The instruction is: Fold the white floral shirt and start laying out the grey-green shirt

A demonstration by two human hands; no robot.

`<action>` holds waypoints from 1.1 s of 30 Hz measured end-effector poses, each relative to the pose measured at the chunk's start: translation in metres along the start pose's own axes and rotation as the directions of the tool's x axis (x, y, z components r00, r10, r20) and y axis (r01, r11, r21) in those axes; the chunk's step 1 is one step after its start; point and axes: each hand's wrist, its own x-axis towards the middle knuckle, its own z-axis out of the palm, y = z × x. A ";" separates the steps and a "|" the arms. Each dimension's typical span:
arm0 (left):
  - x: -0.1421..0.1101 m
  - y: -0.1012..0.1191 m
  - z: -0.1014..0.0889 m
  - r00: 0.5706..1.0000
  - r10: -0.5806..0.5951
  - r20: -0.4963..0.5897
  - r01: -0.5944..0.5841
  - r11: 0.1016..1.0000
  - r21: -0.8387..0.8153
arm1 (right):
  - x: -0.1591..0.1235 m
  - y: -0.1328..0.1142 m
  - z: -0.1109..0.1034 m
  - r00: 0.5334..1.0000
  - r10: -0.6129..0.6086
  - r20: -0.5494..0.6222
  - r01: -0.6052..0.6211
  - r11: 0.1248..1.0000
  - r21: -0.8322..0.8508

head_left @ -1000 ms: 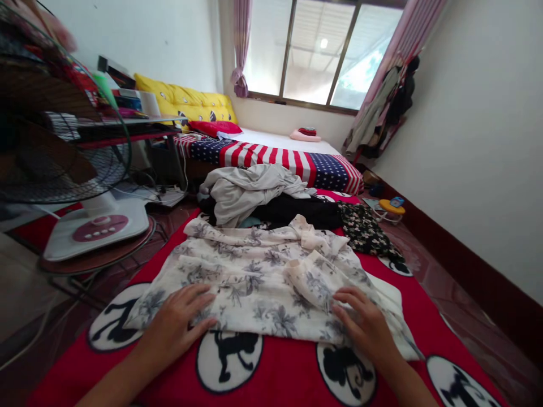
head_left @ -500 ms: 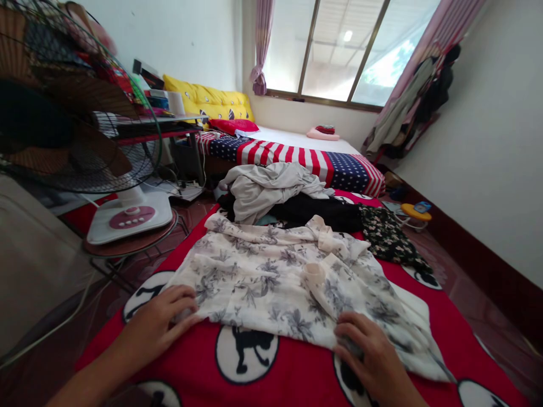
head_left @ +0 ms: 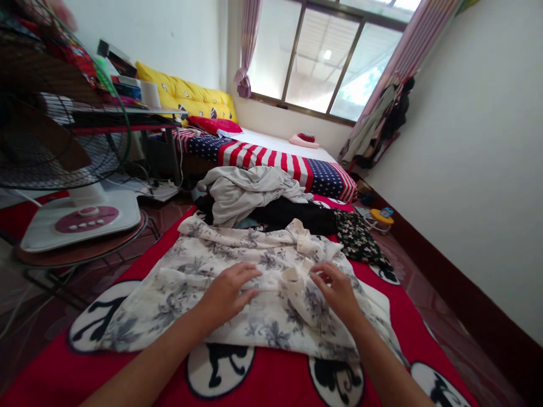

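A white shirt [head_left: 178,305] with grey flower print lies spread out, its cream cuff [head_left: 292,275] standing up in the middle. My left hand [head_left: 231,289] is over the shirt just left of this cuff, thumb apart from its stretched fingers, holding nothing. My right hand [head_left: 337,288] is on the cuff's other side, fingers bent and slightly apart, the tips close to the cream edge. Whether those fingertips touch the cloth is not clear. Beneath the shirt is a red blanket [head_left: 271,376] with black cat figures in white circles.
Beyond the shirt lie a grey garment [head_left: 250,189], a black garment [head_left: 292,215] and a dark flowered garment [head_left: 360,240]. A fan [head_left: 85,217] stands on a round stool [head_left: 85,249] at left. Behind is a bed [head_left: 271,161] with a flag-pattern cover.
Both hands have left the shirt's near edge and moved forward to its middle, closer together. The left corner of the shirt now reaches farther out to the left. The view has turned right.
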 end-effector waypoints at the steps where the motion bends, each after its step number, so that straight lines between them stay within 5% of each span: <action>1: 0.009 -0.002 0.013 1.000 -0.007 -0.007 0.007 1.000 0.005 | 0.013 0.005 0.001 1.000 0.016 -0.011 -0.017 0.999 -0.035; 5: 0.021 -0.018 0.048 0.999 -0.031 -0.033 0.033 0.997 0.076 | 0.054 0.017 0.011 0.998 0.067 0.021 -0.057 0.943 -0.328; 9: 0.015 -0.025 0.055 0.997 -0.002 -0.080 0.009 0.996 0.092 | 0.076 0.018 0.029 0.990 0.130 0.060 -0.061 0.762 -0.644; 14: 0.015 -0.026 0.055 0.995 0.000 -0.104 0.008 0.997 0.081 | 0.102 0.026 0.028 0.989 0.146 -0.011 -0.120 0.762 -0.636; 20: 0.015 -0.025 0.054 0.994 -0.003 -0.106 0.010 0.997 0.070 | 0.121 0.021 -0.019 0.983 0.102 -0.153 -0.164 0.863 -0.479; 24: 0.014 -0.024 0.054 0.994 -0.020 -0.110 0.026 0.998 0.051 | 0.088 0.002 -0.044 0.960 0.042 -0.276 -0.071 0.993 -0.095; 27: 0.014 -0.025 0.056 0.990 -0.033 -0.135 0.037 0.999 0.029 | 0.041 0.000 -0.057 0.949 0.015 -0.314 0.015 0.996 0.092; 30: 0.014 -0.025 0.056 0.987 -0.036 -0.159 0.037 0.999 0.002 | -0.002 0.015 -0.068 0.986 0.040 -0.160 -0.046 0.998 -0.037; 33: 0.016 -0.025 0.054 0.985 -0.040 -0.170 0.038 0.999 -0.018 | -0.027 0.031 -0.073 0.985 0.164 0.045 -0.134 0.912 -0.387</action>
